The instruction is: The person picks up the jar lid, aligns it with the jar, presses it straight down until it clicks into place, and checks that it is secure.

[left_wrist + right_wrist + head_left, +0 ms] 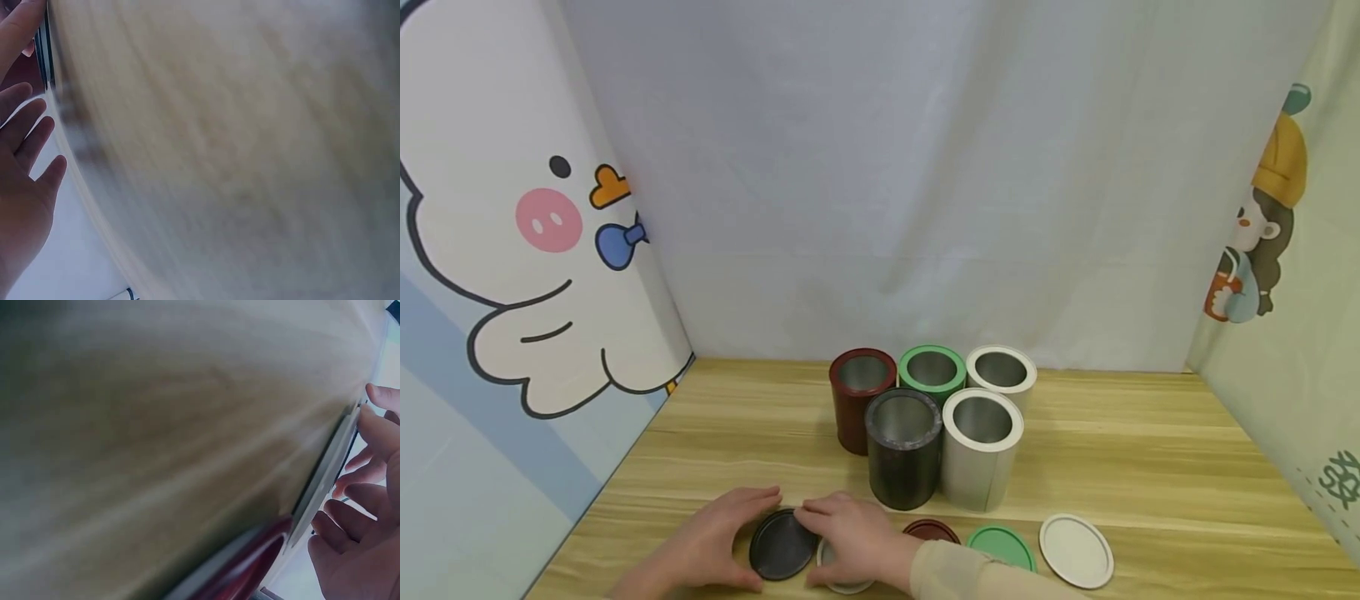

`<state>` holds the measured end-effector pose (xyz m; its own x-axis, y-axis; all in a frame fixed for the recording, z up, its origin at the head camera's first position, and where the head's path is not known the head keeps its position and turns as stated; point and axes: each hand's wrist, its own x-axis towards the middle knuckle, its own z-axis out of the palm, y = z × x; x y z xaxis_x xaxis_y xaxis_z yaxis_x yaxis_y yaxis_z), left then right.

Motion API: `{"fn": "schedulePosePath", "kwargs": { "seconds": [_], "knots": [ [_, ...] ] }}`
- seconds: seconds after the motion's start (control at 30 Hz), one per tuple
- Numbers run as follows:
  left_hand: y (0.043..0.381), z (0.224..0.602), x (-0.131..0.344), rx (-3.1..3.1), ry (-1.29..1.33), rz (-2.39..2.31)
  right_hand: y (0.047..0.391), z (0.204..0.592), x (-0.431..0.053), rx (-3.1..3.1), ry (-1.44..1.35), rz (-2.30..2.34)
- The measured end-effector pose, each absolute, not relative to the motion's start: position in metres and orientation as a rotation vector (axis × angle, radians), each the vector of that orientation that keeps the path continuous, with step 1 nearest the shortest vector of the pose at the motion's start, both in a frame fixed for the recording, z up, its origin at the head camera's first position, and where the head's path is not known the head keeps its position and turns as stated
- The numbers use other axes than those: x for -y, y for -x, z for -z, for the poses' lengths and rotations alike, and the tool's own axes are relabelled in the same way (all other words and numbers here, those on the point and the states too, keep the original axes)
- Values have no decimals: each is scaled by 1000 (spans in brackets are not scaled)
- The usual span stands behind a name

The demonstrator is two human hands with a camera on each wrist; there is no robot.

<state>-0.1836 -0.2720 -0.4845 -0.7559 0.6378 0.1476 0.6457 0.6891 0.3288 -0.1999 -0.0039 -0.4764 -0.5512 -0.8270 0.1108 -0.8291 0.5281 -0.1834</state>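
Observation:
A round black lid (782,544) lies on the table between the two hands. My left hand (718,537) curves along its left side, fingers toward the far edge and thumb near the front. From the right, my right hand (857,537) has its fingertips at the black lid's right rim, while its palm covers much of a white lid (848,588). In the left wrist view, the fingers of the left hand (25,194) are spread and loosely bent. The right wrist view has the right hand (359,540) with relaxed fingers beside the white lid's edge (326,478).
A dark red lid (931,531), a green lid (1002,547) and another white lid (1077,551) lie to the right. Behind stand open cans: dark red (850,421), green (932,385), black (904,475) and two white ones (977,475). A curtain (880,208) hangs behind.

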Motion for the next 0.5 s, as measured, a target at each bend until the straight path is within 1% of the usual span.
{"fn": "schedulePosePath", "kwargs": {
  "seconds": [0.5],
  "knots": [
    [187,488,276,2759,1188,624,199,479,13,2750,-1457,-283]
  ]
}}
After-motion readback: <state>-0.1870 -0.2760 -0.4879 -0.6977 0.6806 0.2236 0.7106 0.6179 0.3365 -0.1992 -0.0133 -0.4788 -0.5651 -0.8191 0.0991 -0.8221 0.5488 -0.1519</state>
